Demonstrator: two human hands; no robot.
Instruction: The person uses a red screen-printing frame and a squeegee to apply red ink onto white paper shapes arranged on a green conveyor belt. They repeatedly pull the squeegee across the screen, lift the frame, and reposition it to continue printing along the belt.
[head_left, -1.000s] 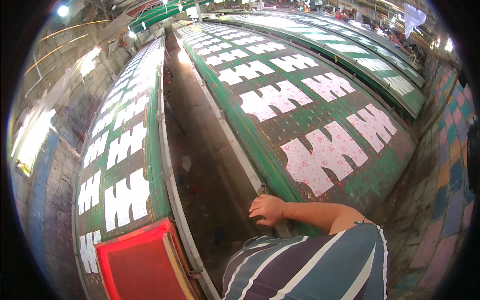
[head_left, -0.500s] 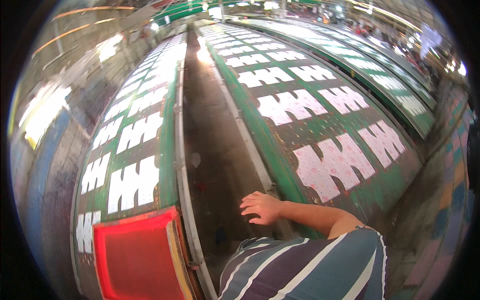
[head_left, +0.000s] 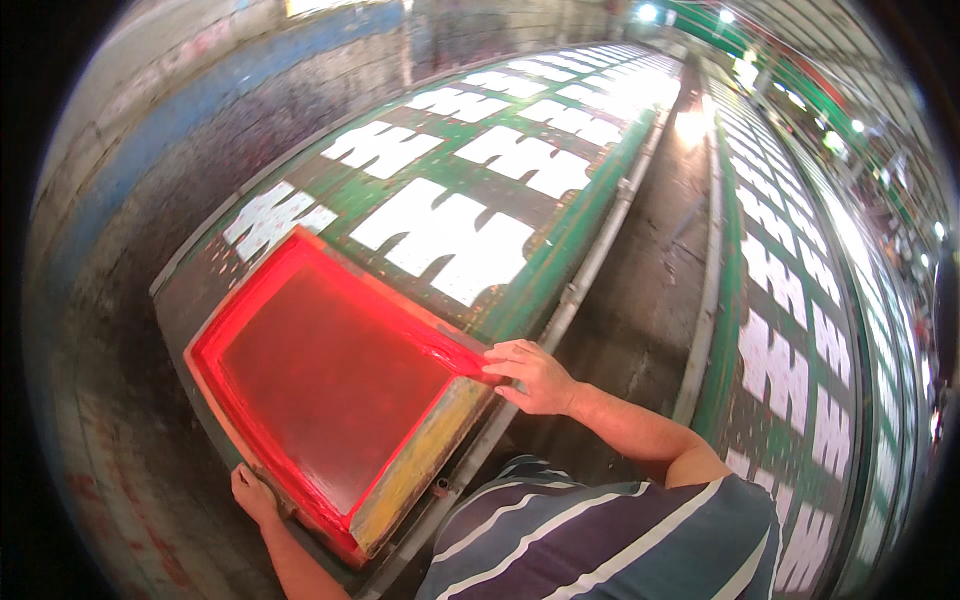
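Note:
A screen printing frame (head_left: pixel 330 370) with red ink smeared along its inner borders lies at the near end of the left table. My right hand (head_left: pixel 535 377) holds its right corner, fingers on top of the red edge and thumb below. At the frame's lower left side my left hand (head_left: pixel 255 495) is closed at the edge, its fingertips partly hidden. White cut cloth pieces (head_left: pixel 440 238) lie flat in rows beyond the frame; a smaller speckled piece (head_left: pixel 277 220) lies just past its far left corner.
The long green table (head_left: pixel 575 235) has a metal rail (head_left: pixel 610 225) along its right side. Past a narrow aisle (head_left: pixel 640 290) stands another table with printed cloth pieces (head_left: pixel 770 360). A block wall (head_left: pixel 230 130) runs along the left.
My view has swung left toward the frame. My right hand has gone from hanging over the aisle to the frame's corner. My left hand has come into view at its edge.

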